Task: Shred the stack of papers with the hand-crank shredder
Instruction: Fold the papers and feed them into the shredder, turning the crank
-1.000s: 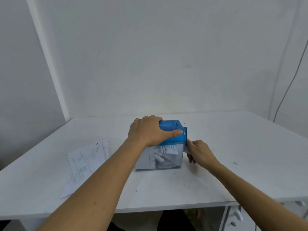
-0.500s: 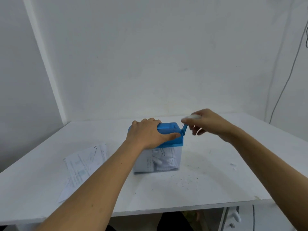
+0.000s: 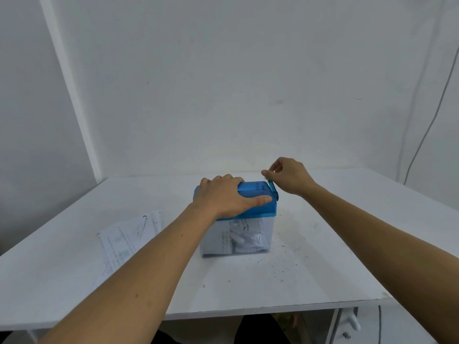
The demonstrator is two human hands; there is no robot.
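- Here we see the shredder (image 3: 250,214) standing near the middle of the white table (image 3: 347,244), a small box with a blue lid above a clear bin (image 3: 238,238) that already holds white paper pieces.
- Our left hand (image 3: 223,197) lies flat over the blue lid, fingers spread and the thumb along the front edge — it presses down, it does not grip anything.
- Our right hand (image 3: 289,176) is pinched narrow on the top of the crank handle (image 3: 272,188), which points up at the right side of the lid; the knob itself is hidden under the fingertips.
- The stack of papers (image 3: 126,240) lies flat on the table to the left of the shredder, apart from it, with a dark clip at its far corner.
- We judge the shredder to be light, thin plastic — it will likely slide or tip when the crank turns, so the hand on the lid is needed.
- The crank looks thin; we should take it at the end knob and turn smoothly, not force it.
- The sheets are soft and floppy, and we think only a few should be fed at one time, held by the edges, after the clip is removed.
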